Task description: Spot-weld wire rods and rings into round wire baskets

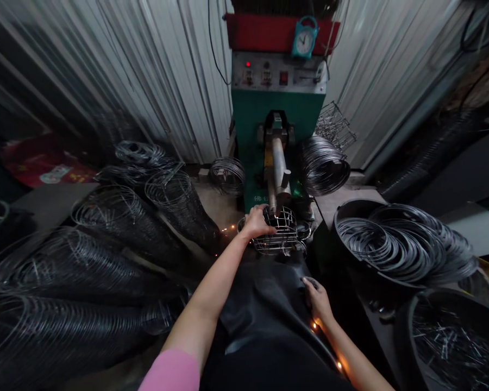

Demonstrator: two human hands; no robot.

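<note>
My left hand (256,221) grips the top left of a round wire basket (277,239), thumb and fingers closed around its wires. The basket sits right under the electrode tip of a green spot welder (250,136), whose metal arm (280,163) reaches toward me. Lower right, my right hand (315,297) is closed in a pinch beside the black apron (264,304) over my lap. Whatever lies between its fingers is too dark and small to make out. Orange sparks glow left of the basket and along my right forearm.
A black tub of wire rings (362,239) stands at right, with a tub of short wire pieces (448,342) nearer me. Long stacks of wire rings (85,260) fill the left. Wire bundles (324,165) flank the welder. A blue clock (304,39) is on top.
</note>
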